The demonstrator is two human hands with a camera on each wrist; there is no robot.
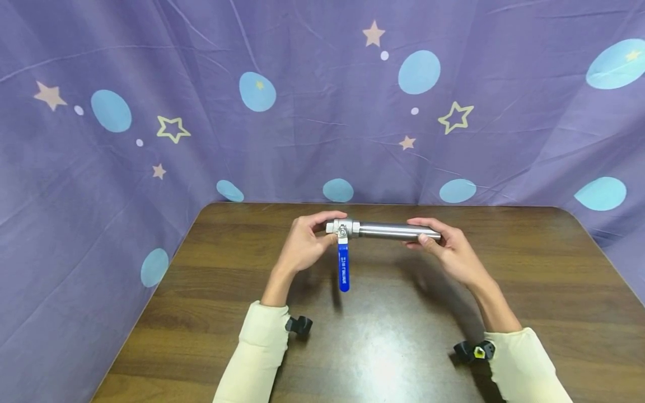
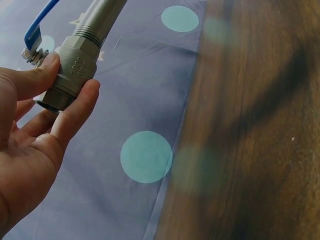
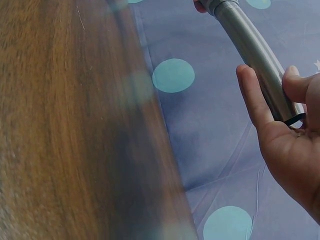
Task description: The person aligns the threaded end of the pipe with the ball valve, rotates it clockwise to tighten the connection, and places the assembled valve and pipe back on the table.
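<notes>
Silver metal ball valve (image 1: 349,225) sits pinched between the thumb and fingers of the left hand (image 1: 304,245); the right hand (image 1: 453,253) grips the outer end of a smooth steel pipe (image 1: 388,230) that joins the valve, some thread showing at the joint; the valve's flat blue lever handle (image 1: 344,268) points toward the person; valve and pipe are held above a brown wood-grain table (image 1: 383,330), before a purple curtain (image 1: 302,151) printed with stars and light-blue ovals.

Valve (image 1: 345,225) and pipe (image 1: 388,230): parts lost to view.
The left wrist view's top edge cuts off pipe and blue handle (image 1: 344,267); the valve's stamped marks (image 2: 78,66) are indistinct. The head view's lower border crops the desk's near edge.
</notes>
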